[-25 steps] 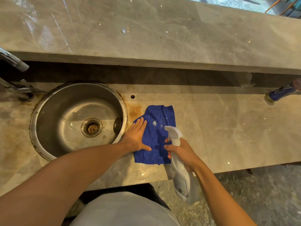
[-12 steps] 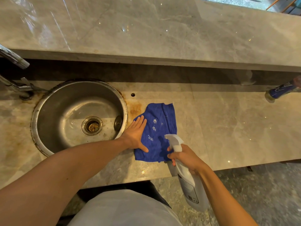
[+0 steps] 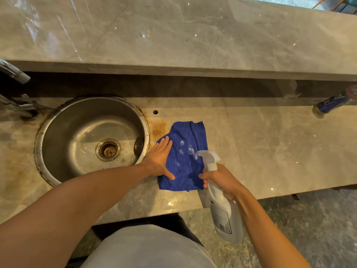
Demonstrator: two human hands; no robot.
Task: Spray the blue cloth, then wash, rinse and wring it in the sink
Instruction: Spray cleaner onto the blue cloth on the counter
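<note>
Jutting in from the far left edge, a metal faucet is reaching over the marble bench, with its base and lever sitting just beside the round steel sink. The sink is lying sunk in the bench, its drain strainer showing at the bottom and a round stopper lying against the right wall; rust-coloured staining is ringing the rim and spreading toward a small hole in the bench.

Just right of the sink, the left hand is lying flat, fingers straight and together, pressing down on the left part of the blue cloth. The blue cloth is lying spread on the bench between the sink and the front edge, touching neither, with a few pale foam spots sitting on its middle.

Further right, the right hand is gripping the neck of a spray bottle, its fingers curled round the trigger area. The white nozzle is pointing at the cloth and hovering over its right edge, while the bottle's clear body is hanging tilted past the front edge of the bench, above the floor.

At the far right, a blue bottle is lying on its side on the bench, well apart from the cloth.
</note>
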